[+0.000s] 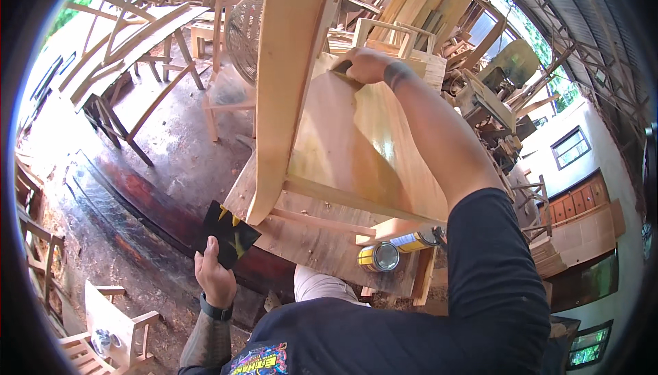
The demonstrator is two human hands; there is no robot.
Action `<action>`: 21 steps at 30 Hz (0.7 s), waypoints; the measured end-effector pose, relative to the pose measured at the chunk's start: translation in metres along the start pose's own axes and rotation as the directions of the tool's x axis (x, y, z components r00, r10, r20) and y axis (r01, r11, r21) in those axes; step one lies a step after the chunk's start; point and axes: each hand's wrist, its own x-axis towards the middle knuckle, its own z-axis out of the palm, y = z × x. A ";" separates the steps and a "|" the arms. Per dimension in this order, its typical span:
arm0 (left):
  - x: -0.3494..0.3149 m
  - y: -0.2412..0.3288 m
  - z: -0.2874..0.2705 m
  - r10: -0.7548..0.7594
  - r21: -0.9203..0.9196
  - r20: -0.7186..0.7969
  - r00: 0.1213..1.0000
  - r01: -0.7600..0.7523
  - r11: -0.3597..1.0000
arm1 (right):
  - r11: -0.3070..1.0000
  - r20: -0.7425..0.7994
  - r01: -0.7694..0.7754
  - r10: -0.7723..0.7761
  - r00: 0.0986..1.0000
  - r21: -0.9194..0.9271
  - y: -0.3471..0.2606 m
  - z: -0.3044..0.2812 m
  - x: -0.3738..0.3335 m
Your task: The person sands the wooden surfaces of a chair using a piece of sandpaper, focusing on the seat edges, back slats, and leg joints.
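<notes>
A pale wooden chair-like piece [274, 94] stands on a plywood-topped bench [301, 241] in front of me, one long curved leg or post toward me. My left hand [216, 272] pinches a black square sheet [229, 234] with yellow paste-like smears, beside the post's lower end. Across the flat wooden panel [343, 121], my right hand [367, 67] reaches to its far edge. Its fingers are closed on a thin, dark flat piece [341, 67]; I cannot make out its kind. The panel carries yellowish, wet-looking patches.
Two yellow-labelled cans [378, 257] rest at the bench's near right edge. A round-caged fan [247, 36] stands behind the post. Wooden frames [144, 53] stand at the left, lumber [418, 5] is stacked at the back, and a small pale chair [113, 323] sits at lower left.
</notes>
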 end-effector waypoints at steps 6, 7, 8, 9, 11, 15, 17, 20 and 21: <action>-0.007 -0.010 0.000 0.128 0.188 0.097 0.987 -0.144 0.971 | 0.991 -0.084 0.135 -0.136 0.987 -0.021 -0.058 0.028 -0.084; -0.006 -0.007 0.002 0.100 0.155 0.111 0.989 -0.117 0.981 | 0.981 -0.110 0.189 -0.192 0.975 -0.035 -0.066 0.035 -0.098; -0.004 -0.002 0.004 0.080 0.115 0.129 0.988 -0.095 0.989 | 0.984 -0.110 0.177 -0.180 0.977 -0.036 -0.076 0.038 -0.119; -0.006 -0.003 0.008 0.072 0.124 0.131 0.989 -0.089 0.988 | 0.977 -0.094 0.215 -0.215 0.972 -0.014 -0.094 0.043 -0.133; -0.010 -0.006 0.022 -0.572 -0.871 0.243 0.783 0.436 0.227 | 0.965 -0.073 0.264 -0.263 0.962 -0.004 -0.127 0.047 -0.165; -0.013 -0.005 0.026 -0.509 -0.861 0.279 0.814 0.447 0.244 | 0.938 -0.156 0.346 -0.337 0.928 0.033 -0.143 0.066 -0.216; -0.009 -0.008 0.026 -0.448 -0.746 0.214 0.868 0.441 0.499 | 0.940 -0.169 0.334 -0.319 0.933 0.067 -0.152 0.069 -0.234; -0.006 0.008 0.005 0.023 -0.124 0.161 0.987 -0.003 0.992 | 0.923 -0.180 0.379 -0.362 0.915 0.068 -0.149 0.066 -0.254; -0.005 0.012 0.000 0.023 -0.121 0.155 0.988 -0.005 0.993 | 0.912 -0.156 0.401 -0.384 0.910 0.089 -0.145 0.064 -0.257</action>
